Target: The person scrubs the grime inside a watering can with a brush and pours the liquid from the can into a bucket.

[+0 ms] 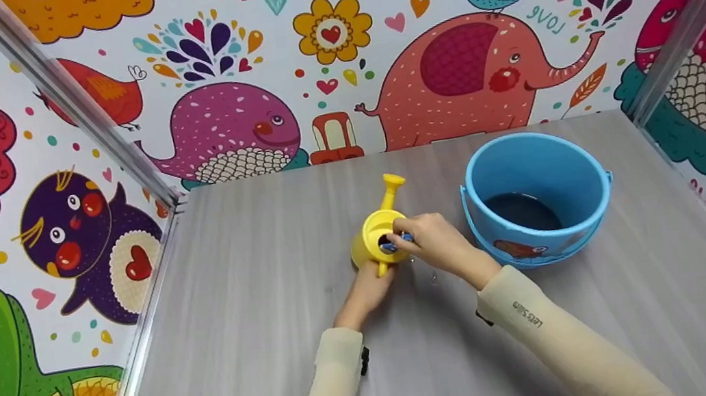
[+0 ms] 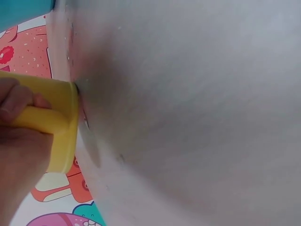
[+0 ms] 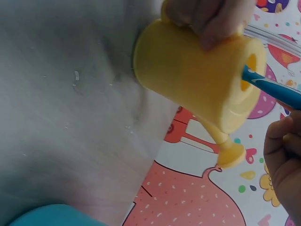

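Observation:
A yellow watering can (image 1: 360,247) stands on the table, its round top opening facing up and its spout (image 1: 389,198) pointing to the far side. My left hand (image 1: 368,292) grips the can's handle, with fingers wrapped round it in the left wrist view. Over the opening, my right hand (image 1: 434,242) pinches a slim blue stick-like tool (image 3: 275,89). The tool's lower end goes into the can and is hidden there, so I cannot tell its kind.
A large light-blue bucket (image 1: 561,158) with dark contents at its bottom stands to the right of the can. Small water drops (image 3: 76,77) dot the grey table (image 1: 256,294). Walls with cartoon animals and metal posts (image 1: 86,118) border the table.

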Motion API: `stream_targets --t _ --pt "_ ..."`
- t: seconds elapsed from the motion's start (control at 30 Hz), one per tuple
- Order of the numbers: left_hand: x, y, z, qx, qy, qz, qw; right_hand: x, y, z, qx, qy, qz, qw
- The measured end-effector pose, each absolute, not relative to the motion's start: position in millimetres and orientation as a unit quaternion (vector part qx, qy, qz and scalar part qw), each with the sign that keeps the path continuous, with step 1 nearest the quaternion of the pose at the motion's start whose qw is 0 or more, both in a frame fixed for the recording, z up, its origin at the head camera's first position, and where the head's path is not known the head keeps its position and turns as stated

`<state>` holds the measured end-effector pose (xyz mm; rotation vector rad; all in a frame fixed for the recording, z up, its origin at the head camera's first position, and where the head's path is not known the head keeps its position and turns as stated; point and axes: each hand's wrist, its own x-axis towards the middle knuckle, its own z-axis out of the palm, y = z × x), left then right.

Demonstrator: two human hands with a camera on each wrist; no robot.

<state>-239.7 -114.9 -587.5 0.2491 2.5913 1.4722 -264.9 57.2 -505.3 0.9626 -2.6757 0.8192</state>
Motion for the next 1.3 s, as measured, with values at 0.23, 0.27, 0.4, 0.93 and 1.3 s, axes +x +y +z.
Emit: stream_targets --t 0.23,0.27,0.4,0.93,1.3 --pt "-240.0 -114.6 -587.7 0.086 0.863 0.492 0.075 -264.1 50.6 -508.5 0.318 -0.911 0.252 0.070" --pt "-240.1 -114.5 -588.0 0.086 0.862 0.495 0.074 -263.7 50.0 -508.1 0.318 -0.912 0.252 0.067" --pt "-240.4 -114.1 -589.9 0.087 0.860 0.498 0.071 -262.2 49.9 -509.0 0.312 -0.911 0.263 0.061" --pt "-238.6 -116.9 -587.7 0.071 0.859 0.501 0.077 -254.1 59.6 -507.3 0.216 -0.855 0.461 0.102" --pt "-239.9 -114.0 -586.6 0.067 0.867 0.487 0.078 -251.2 53.9 -513.6 0.194 -0.847 0.485 0.098"
